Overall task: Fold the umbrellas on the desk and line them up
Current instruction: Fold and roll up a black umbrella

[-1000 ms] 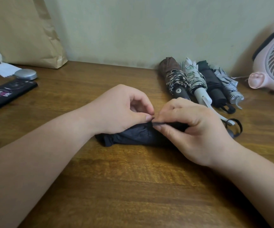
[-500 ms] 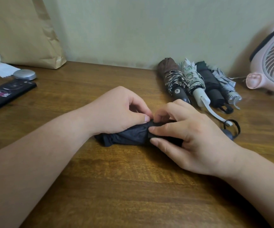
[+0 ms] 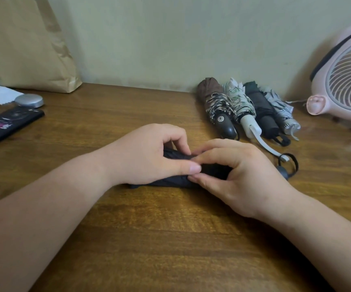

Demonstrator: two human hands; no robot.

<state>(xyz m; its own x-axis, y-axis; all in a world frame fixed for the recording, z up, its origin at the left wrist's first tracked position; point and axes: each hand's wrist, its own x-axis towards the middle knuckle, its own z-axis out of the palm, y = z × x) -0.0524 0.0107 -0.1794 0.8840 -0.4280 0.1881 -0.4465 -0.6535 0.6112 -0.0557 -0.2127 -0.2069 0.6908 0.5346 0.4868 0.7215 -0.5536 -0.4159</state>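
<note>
closest to the camera is the brown wooden desk [image 3: 170, 239], and on it, just nearer the person than the row of four folded umbrellas [image 3: 246, 106], lies the dark navy compact umbrella [image 3: 164, 183], sideways across the view. both hands are on it. the left hand [image 3: 149, 154] curls over the canopy end with the thumb pressed along the top, and the right hand [image 3: 240, 175] pinches the fabric around the middle between thumb and fingertips. looks to me like the wrap is being tightened or the strap closed, but the strap itself is hidden, so i can't tell.

handling-wise i'd guess it's light, with a stiff core and soft, slick nylon on the outside that wants to spring loose if you let go. best place to hold is the bundled middle, squeezing the folds flat. its grey rounded handle [image 3: 283, 173] and black wrist loop [image 3: 293, 163] poke out past the right hand, pointing toward the row, and that's the solid bit to grab for moving it.

the row has its handles facing the person. there's no room to see on its fan side, so the open side looks like the natural slot. right of the row sits a pink desk fan [image 3: 343, 81], and well to its left a brown paper bag [image 3: 27, 43] leans on the wall.
</note>
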